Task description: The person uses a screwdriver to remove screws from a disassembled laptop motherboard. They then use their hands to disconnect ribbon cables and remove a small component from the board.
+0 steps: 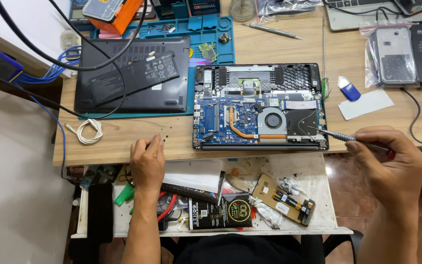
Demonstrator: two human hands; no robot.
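A wooden workbench [123, 142] fills the frame; the opened laptop [260, 105] lies at centre. The right hand [391, 161], lower right, grips a screwdriver [340, 136], tip near the fan [272, 121]; a slip could scratch the board. The left hand [147, 159] pinches at tiny loose screws [164, 138], which could roll off

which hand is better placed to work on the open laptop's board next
Probably the right hand: it holds the screwdriver with its tip over the open laptop near the fan. The left hand rests on the table by small loose screws, apart from the laptop.
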